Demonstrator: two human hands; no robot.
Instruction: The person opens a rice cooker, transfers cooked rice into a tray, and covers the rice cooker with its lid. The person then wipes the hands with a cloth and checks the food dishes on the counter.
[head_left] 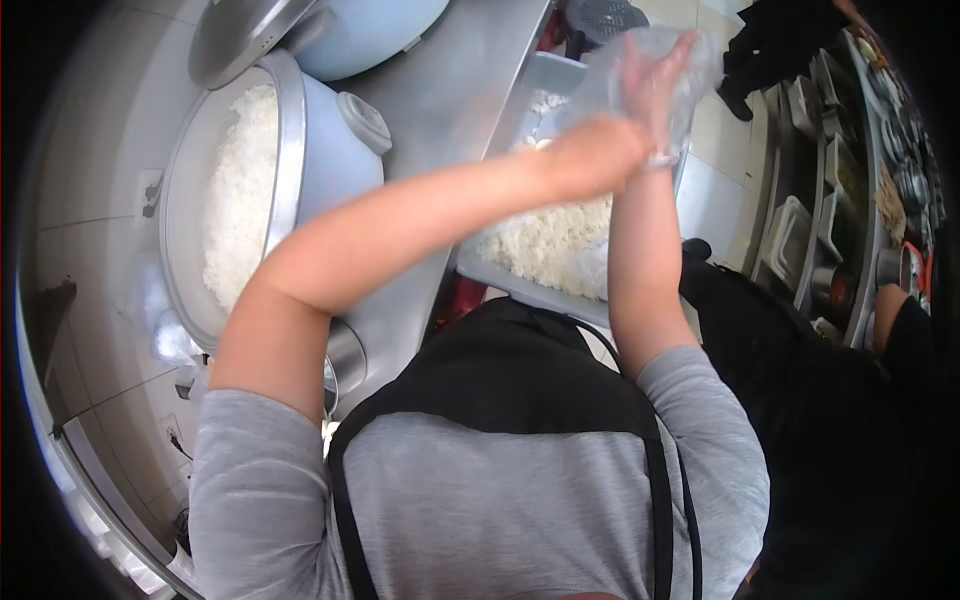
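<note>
My right hand [655,78] is raised over the far end of a grey plastic tub [540,295], inside a loose clear plastic glove [700,100] that looks like a bag. Its fingers are spread, and the hand grips nothing. Closed at the right wrist, my left hand [598,155] pinches the glove's cuff; its fingertips are partly hidden and slightly blurred. Cooked white rice [545,240] lies in the tub beneath both forearms. Some white clumps show at the tub's far end.
To the left, a large rice cooker [335,150] full of rice stands on a steel counter [440,120], with a second cooker [370,35] behind it. Shelves with containers [790,235] line the right side. Another person in dark clothes [830,450] is close at my right.
</note>
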